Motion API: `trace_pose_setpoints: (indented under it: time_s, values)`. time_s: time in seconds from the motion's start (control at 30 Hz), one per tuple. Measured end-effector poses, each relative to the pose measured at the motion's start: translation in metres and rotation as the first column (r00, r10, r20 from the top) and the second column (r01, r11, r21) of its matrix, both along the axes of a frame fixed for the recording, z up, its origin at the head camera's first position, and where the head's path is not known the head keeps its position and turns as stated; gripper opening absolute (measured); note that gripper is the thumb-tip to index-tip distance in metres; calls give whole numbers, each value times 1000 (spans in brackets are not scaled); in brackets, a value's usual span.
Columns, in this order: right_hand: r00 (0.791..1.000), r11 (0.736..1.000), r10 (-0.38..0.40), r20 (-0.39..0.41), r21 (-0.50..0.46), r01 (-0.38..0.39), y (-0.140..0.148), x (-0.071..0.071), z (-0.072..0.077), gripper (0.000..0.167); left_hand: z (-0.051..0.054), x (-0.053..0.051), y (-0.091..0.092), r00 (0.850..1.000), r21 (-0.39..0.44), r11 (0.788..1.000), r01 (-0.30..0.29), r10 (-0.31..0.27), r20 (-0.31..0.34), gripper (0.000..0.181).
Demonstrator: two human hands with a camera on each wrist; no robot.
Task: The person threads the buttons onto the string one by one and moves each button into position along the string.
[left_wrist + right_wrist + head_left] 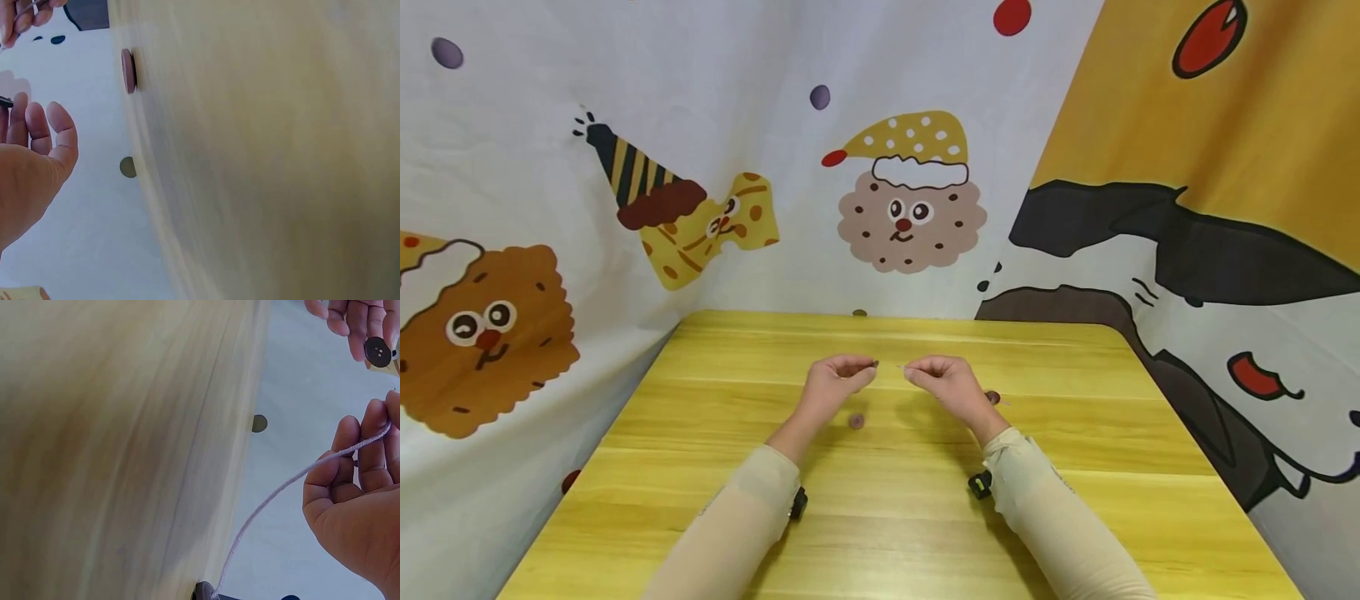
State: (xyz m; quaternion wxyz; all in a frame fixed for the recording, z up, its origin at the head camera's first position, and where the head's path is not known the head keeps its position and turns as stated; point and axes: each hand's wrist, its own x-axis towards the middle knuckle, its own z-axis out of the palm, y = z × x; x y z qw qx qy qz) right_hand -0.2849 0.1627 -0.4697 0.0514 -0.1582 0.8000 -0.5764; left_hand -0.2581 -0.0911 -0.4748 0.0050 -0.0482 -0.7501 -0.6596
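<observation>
A pale cream left sleeve point(730, 525) and right sleeve point(1067, 525) came up from the bottom of the head view, lying nearest the camera, with a left black device point(798, 504) and a right black device point(980, 485) at the cuffs. Beneath them spread the yellow wood-grain desk point(880, 542). Farther in, a mauve disc point(857, 422) lay flat on it, near the left wrist. A dark reddish piece point(992, 397) sat just beside the right wrist.

Beyond these, both hands were raised, fingertips facing each other across a small gap. The left hand point(838, 382) pinched a dark round button point(377, 352) at its fingertips, the holes showing in the right wrist view. The right hand point(951, 383) pinched a thin lilac cord point(269, 499) between thumb and fingers; the cord curved down to the dark reddish piece, though I could not tell whether they were joined.

Past the far edge of the desk hung a white cloth point(760, 75) printed with a hatted cookie point(912, 229), a piece of cheese point(748, 221) and coloured dots
</observation>
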Motion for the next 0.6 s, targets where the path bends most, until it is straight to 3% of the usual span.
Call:
trace_pose_setpoints:
  time_s: [0.3,0.47,0.6]
  values:
    - [1000,1000,-6,-6,2,6,-1,0,-1,22,-3,-3,13,995,131,989,-70,59,86,26]
    - [1000,1000,-6,6,2,6,-3,2,0,23,-2,0,20,988,55,991,-119,113,103,29]
    - [999,999,-36,7,13,36,-5,3,1,22,1,5,27,978,-18,982,-188,189,86,28]
